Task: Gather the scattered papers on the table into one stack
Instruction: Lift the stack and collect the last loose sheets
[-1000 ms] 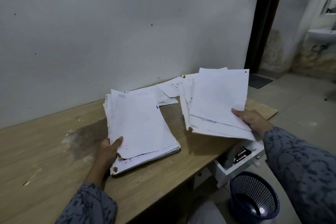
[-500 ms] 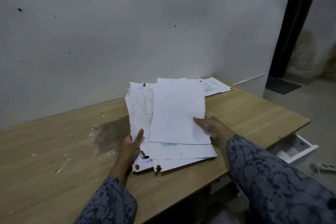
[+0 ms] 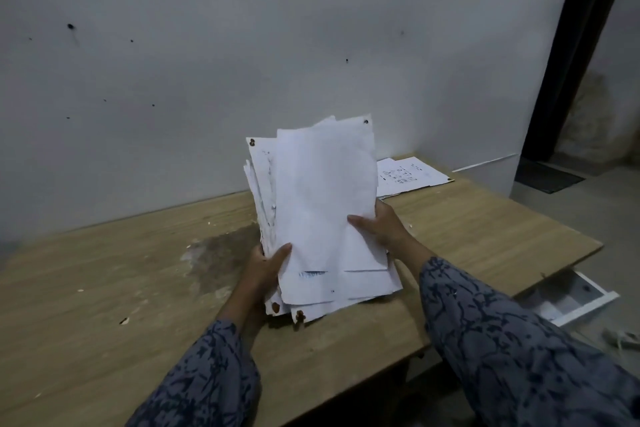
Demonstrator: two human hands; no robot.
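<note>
At frame centre, both hands grip a stack [image 3: 322,211] of white papers tilted up off the table [image 3: 104,288]. The left hand [image 3: 265,267] clasps its lower left edge, thumb on top; the right hand [image 3: 381,225] holds its right edge. More sheets [image 3: 412,175] lie flat behind, right of centre, by the wall.

A person in patterned grey-blue sleeves holds a thick bundle of white papers [image 3: 325,211] tilted up off a wooden bench [image 3: 104,288], its lower edge near the surface. The left hand [image 3: 265,269] has its grip on the bundle's left side, thumb on the top sheet; the right hand [image 3: 382,227] grips the right edge. More sheets [image 3: 410,175] lie flat at the bench's far corner by the wall. An open white drawer [image 3: 575,298] shows below the bench's right edge.
</note>
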